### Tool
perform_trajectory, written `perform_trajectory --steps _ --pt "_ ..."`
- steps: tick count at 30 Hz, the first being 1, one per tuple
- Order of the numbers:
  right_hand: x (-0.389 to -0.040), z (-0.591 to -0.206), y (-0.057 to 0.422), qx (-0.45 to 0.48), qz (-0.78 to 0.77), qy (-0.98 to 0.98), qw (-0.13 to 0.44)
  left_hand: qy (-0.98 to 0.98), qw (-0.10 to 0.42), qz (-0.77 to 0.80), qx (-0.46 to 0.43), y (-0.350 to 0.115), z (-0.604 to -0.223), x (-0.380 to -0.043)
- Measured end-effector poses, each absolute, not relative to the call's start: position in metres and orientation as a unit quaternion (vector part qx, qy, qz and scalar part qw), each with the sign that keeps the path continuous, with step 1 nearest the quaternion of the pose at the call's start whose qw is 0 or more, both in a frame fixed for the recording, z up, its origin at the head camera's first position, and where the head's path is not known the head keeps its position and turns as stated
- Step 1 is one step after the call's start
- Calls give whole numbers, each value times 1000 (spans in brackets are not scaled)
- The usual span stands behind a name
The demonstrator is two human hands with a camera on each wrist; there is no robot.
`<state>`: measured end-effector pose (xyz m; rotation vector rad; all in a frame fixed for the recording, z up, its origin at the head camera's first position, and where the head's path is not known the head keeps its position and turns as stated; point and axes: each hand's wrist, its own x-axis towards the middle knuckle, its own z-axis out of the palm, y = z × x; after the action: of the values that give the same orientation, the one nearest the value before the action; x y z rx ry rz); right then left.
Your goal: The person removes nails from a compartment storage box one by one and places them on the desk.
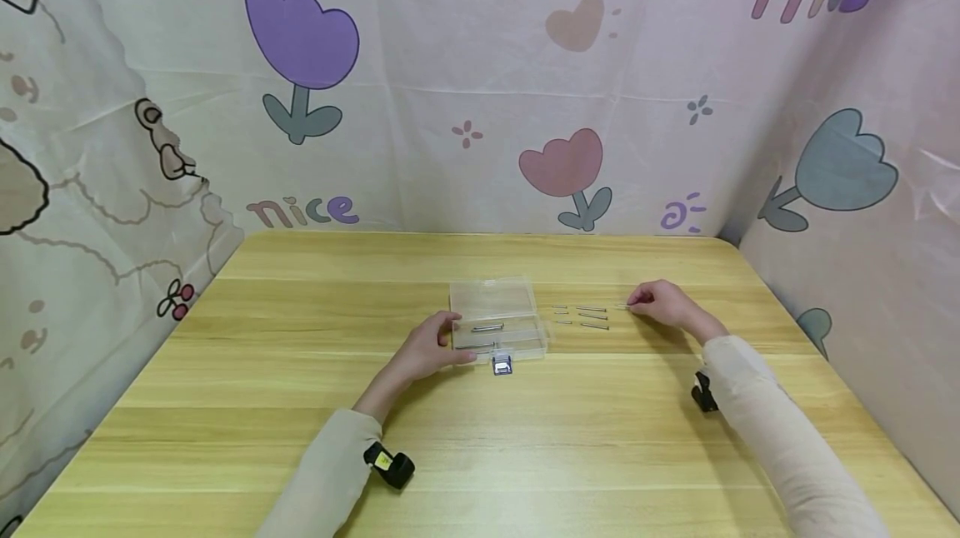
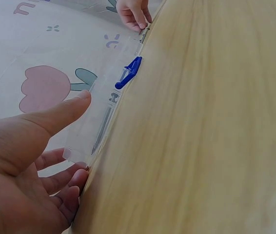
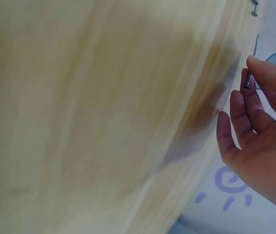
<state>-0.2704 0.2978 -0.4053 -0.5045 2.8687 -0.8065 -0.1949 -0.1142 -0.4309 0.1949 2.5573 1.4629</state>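
Observation:
A clear plastic box point(image 1: 532, 346) lies with its lid point(image 1: 491, 298) folded back, several nails point(image 1: 487, 328) in its compartments. A blue latch point(image 2: 129, 73) hangs off the box's front. My left hand point(image 1: 427, 346) is at the box's left end, thumb straight near the front edge and fingers loosely bent by the back corner; the left wrist view leaves its exact contact unclear. Between thumb and fingertips my right hand point(image 1: 667, 305) pinches a nail point(image 3: 256, 46), its flat head down and its point up in the right wrist view. Several loose nails point(image 1: 592, 316) lie between box and right hand.
Everything lies on a wood-grain table point(image 1: 562, 446). A printed cloth point(image 1: 435, 47) hangs behind the table and along both sides. Small black cameras point(image 1: 390, 465) are strapped to the wrists over pale sleeves.

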Motion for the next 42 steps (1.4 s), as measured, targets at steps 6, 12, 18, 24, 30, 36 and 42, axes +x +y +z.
perform_trajectory --steps 6,12,18,24,30,36,42 --pt "-267 -406 301 -156 -280 945 60 864 92 490 66 -114 -431 -195" --pt "-265 -407 304 -144 -296 942 65 867 89 485 68 -115 -430 -194" --pt "-266 -408 305 -143 -295 943 61 866 92 488 64 -115 -429 -194" --pt "-267 -410 305 -144 -286 945 62 865 91 490 63 -114 -428 -193" --pt "-267 -410 304 -143 -282 946 64 865 88 489 71 -115 -430 -194" --pt "-267 -409 304 -144 -285 946 66 865 87 488 76 -115 -430 -194" --pt "-267 -406 306 -137 -298 941 77 867 92 484 73 -115 -430 -194"
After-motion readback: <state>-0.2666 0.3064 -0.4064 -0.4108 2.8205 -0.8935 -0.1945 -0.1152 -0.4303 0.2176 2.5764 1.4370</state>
